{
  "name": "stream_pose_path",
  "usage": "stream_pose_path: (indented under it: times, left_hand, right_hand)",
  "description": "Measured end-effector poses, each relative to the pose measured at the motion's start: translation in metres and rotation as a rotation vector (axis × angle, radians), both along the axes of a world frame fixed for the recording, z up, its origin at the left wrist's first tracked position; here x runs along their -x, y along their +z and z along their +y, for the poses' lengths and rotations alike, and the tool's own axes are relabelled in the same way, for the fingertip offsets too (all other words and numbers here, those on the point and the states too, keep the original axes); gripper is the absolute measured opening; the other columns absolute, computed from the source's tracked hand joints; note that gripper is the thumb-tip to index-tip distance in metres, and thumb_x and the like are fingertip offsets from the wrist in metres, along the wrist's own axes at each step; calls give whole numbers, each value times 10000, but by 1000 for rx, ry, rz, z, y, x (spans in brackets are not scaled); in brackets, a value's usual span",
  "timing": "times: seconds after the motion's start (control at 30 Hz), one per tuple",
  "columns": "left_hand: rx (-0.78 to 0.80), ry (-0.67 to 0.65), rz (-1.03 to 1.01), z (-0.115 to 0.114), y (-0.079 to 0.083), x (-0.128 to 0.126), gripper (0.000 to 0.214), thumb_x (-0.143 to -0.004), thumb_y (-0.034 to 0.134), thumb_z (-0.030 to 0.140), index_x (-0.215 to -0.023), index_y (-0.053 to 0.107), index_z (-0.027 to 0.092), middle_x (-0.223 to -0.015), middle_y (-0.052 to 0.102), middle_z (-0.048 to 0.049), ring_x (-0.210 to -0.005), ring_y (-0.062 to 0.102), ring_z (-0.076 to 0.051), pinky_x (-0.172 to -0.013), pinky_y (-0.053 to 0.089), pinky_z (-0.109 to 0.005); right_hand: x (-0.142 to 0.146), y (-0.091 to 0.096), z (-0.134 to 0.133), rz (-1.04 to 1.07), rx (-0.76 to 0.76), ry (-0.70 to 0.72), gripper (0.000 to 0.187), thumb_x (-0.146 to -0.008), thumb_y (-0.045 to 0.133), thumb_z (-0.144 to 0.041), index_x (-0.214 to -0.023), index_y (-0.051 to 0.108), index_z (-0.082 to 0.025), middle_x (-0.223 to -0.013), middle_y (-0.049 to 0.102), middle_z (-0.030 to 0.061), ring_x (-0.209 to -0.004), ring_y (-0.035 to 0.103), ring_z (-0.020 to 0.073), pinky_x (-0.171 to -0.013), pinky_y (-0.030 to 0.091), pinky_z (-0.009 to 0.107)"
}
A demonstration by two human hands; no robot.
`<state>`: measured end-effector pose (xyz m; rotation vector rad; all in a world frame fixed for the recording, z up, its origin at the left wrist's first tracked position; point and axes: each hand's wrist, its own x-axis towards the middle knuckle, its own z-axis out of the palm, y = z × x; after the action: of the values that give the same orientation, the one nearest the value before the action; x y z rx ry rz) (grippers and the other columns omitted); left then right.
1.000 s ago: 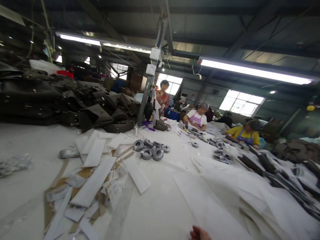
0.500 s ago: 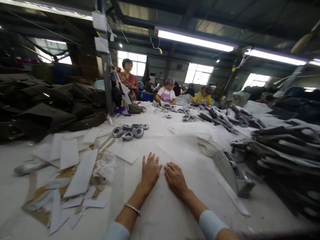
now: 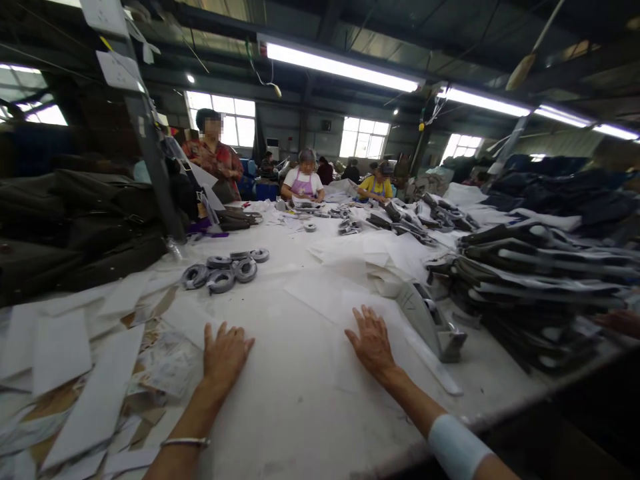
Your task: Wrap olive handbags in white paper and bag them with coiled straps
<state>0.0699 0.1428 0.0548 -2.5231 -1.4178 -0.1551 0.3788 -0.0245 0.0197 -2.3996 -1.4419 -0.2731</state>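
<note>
My left hand [image 3: 223,355] lies flat with fingers spread on a large white sheet [image 3: 300,373] covering the table. My right hand [image 3: 371,342] also rests flat and open on the same sheet, a good way to the right of the left one. Neither hand holds anything. A grey tape dispenser [image 3: 429,323] stands just right of my right hand. Several grey tape rolls [image 3: 223,270] lie beyond my left hand.
White paper strips and cardboard scraps [image 3: 75,373] litter the left side. Dark bags [image 3: 75,227] pile at far left, stacked dark pieces [image 3: 535,280] at right. A pole [image 3: 145,133] rises at the back left. Three people [image 3: 303,183] work at the far end.
My view swung right and down. Both hands came into view flat on the sheet, then spread apart, the left going left and the right going right.
</note>
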Motion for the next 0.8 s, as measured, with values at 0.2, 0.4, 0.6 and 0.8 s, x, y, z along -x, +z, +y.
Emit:
stream_pose_path:
  times: [0.2, 0.4, 0.6, 0.8]
  left_hand:
    - [92, -129, -118, -30, -1, -70, 375, -961, 446, 350, -1237, 640, 188, -1298, 643, -130, -1317, 486, -314, -1158, 171, -606]
    - [307, -289, -260, -65, -32, -151, 536, -918, 527, 414, -1410, 495, 201, -1497, 445, -142, -1407, 381, -306, -1165, 257, -549]
    - [317, -324, -367, -60, -46, -157, 514, -899, 578, 393, -1378, 530, 213, -1481, 473, -134, -1399, 396, -292, -1174, 273, -528]
    - [295, -340, -478, -50, -44, -159, 387, -923, 555, 254, -1300, 581, 169, -1354, 602, -118, -1296, 520, -258, -1149, 341, -503]
  right_hand:
    - [-29, -30, -38, 49, 1, -305, 680, -892, 505, -433, -1472, 379, -101, -1550, 309, 210, -1432, 275, 381, -1126, 246, 566]
    - [-37, -45, -44, 117, -231, -62, 539, -925, 405, -384, -1378, 503, -107, -1495, 410, 177, -1383, 388, 318, -1100, 373, 487]
    - [-63, -49, -51, 110, -446, 27, 453, -937, 392, -323, -1331, 531, -147, -1384, 541, 143, -1306, 483, 278, -1082, 409, 484]
    - [-72, -33, -51, 207, -607, -109, 493, -880, 461, -372, -1310, 546, -144, -1315, 588, 149, -1234, 541, 288, -1085, 403, 490]
